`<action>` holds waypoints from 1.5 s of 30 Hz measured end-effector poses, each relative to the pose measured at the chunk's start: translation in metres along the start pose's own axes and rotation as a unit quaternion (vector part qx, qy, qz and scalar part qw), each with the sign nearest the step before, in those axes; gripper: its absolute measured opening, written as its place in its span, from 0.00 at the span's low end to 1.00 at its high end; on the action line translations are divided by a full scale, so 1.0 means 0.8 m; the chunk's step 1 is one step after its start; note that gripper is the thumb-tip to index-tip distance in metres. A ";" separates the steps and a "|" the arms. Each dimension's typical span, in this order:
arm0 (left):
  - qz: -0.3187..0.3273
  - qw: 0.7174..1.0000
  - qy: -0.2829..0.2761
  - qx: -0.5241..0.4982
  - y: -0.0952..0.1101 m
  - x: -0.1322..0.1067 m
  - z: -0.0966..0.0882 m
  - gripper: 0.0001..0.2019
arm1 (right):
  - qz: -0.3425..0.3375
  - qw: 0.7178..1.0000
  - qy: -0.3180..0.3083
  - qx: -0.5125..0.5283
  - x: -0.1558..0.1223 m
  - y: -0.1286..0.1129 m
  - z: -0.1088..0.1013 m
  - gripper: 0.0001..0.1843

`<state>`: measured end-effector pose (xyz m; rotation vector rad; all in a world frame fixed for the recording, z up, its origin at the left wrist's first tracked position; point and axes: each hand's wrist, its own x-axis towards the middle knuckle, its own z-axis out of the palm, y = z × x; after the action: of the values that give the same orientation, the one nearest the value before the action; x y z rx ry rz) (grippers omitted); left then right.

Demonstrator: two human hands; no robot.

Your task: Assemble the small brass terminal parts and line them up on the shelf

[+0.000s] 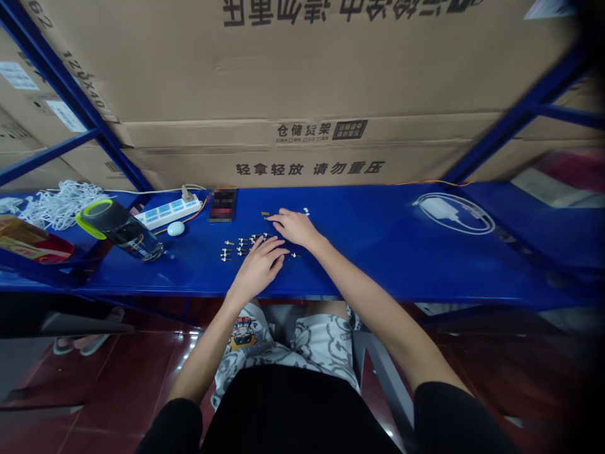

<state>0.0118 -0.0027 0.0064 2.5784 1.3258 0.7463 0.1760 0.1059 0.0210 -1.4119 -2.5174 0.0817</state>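
You are holding your left hand low over the blue metal shelf, its fingers slightly spread and loosely curled, and you are reaching its fingertips toward the right end of a loose cluster of small pin-shaped parts with white and metal ends. From this view you cannot tell whether those fingertips are pinching anything. The cluster is lying just beside that hand, on the side of the thumb and index finger, with its nearest parts partly under your right hand, and one more part is lying just past your left fingertips. You are keeping your right hand flat and open, fingers lying together and pointing left, with a small brown piece just beyond the fingertips and a small white piece just above the knuckles. Farther left, a white power strip is sitting beside a white computer mouse and a dark box whose face is blurred out, while a clear water bottle with a green rim is lying on its side. Well off to the right, a white charger with its coiled cable is resting on the shelf.
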 end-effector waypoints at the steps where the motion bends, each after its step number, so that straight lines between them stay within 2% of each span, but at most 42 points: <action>1: 0.001 1.000 0.003 -0.003 0.000 0.000 0.000 0.15 | -0.008 1.000 0.008 0.024 -0.003 0.005 0.001 0.20; 4: 0.006 1.000 0.014 -0.011 -0.001 0.001 0.002 0.14 | -0.012 0.995 0.019 0.100 -0.009 0.018 0.002 0.11; 7: 0.006 0.999 0.030 -0.016 -0.003 0.001 0.003 0.13 | 0.006 0.992 0.017 0.126 -0.008 0.021 0.001 0.07; 15: -0.013 0.998 0.055 0.000 -0.006 -0.001 0.003 0.12 | 0.007 0.995 0.014 0.098 -0.008 0.013 0.001 0.08; 21: -0.048 0.997 0.040 0.055 -0.004 0.000 0.004 0.15 | -0.077 0.986 -0.027 0.146 -0.008 0.027 -0.002 0.08; 23: -0.046 0.996 0.024 0.070 -0.004 0.001 0.006 0.16 | -0.051 0.990 0.007 0.134 -0.008 0.032 -0.005 0.11; 26: -0.038 0.997 0.005 0.069 -0.006 0.002 0.009 0.18 | 0.077 0.992 0.087 0.053 -0.010 0.041 -0.012 0.15; 28: -0.039 0.997 0.007 0.067 -0.007 0.001 0.008 0.19 | 0.139 0.984 0.107 0.007 -0.013 0.051 -0.016 0.16; 30: -0.037 0.997 0.008 0.063 -0.006 0.000 0.007 0.18 | 0.167 0.980 0.105 -0.013 -0.017 0.063 -0.020 0.14; 34: -0.007 0.999 -0.007 0.035 -0.004 -0.002 0.001 0.18 | 0.167 0.983 0.074 -0.006 -0.029 0.089 -0.025 0.11; 38: -0.004 0.999 0.027 0.028 -0.002 -0.002 0.001 0.16 | 0.141 0.988 0.061 0.023 -0.039 0.109 -0.023 0.12; 45: -0.012 1.000 0.019 0.014 -0.004 -0.001 0.004 0.13 | 0.126 0.990 0.058 0.031 -0.037 0.106 -0.017 0.11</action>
<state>0.0107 -0.0016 0.0023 2.5762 1.3853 0.7818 0.2644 0.1246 0.0139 -1.6529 -2.2136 0.1189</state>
